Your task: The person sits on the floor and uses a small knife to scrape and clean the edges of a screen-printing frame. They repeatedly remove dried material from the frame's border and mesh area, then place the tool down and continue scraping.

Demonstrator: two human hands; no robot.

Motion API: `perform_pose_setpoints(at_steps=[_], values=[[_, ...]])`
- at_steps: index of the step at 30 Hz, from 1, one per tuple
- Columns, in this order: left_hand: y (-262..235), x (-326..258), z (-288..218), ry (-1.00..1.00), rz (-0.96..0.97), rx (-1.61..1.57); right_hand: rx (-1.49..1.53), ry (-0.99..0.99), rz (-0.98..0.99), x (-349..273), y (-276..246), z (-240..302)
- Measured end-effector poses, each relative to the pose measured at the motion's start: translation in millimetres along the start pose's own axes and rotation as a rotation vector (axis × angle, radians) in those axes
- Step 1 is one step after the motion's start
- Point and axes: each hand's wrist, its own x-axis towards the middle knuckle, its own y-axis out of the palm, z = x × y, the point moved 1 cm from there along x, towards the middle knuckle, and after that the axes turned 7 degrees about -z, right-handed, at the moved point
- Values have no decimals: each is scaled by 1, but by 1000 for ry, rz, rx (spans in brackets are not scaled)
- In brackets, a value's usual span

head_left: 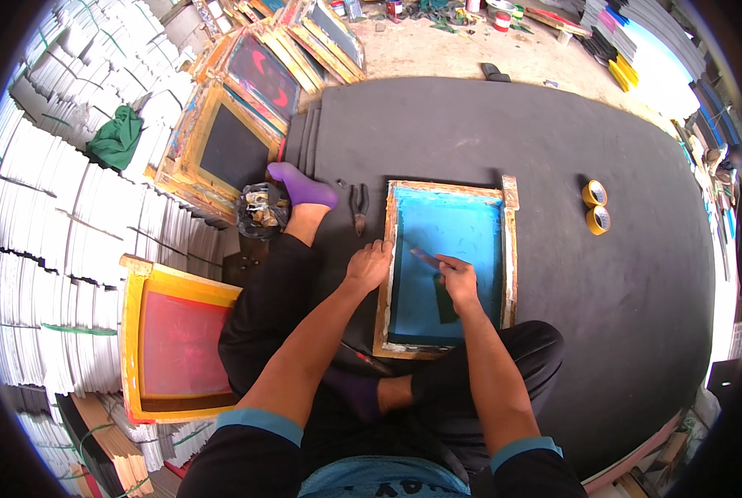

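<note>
Right grip (458, 278) closed round flat tool (425, 258), blue screen (441, 217) right under it.
I see left grip (369, 265) touching wooden frame (509, 257) at left rail, can't tell if clamped; pliers (359, 222) just beyond.

Both bare forearms (300, 344) well forward, left grip (370, 264) palm down, right grip (459, 280) in a close curl.

Before me a silkscreen frame (509, 266) is lying. Pliers (359, 222) are resting left of it, tape rolls (590, 198) right.
</note>
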Motion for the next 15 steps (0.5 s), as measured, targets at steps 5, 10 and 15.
perform_pose_setpoints(at_steps=[5, 10, 15], values=[[2, 13, 10, -247, -18, -355, 13, 40, -18, 5, -1, -5], [11, 33, 27, -257, -245, -489, 16, 40, -3, 9, 3, -9], [0, 46, 54, -355, -503, -592, 54, 37, -18, 14, 12, -12]])
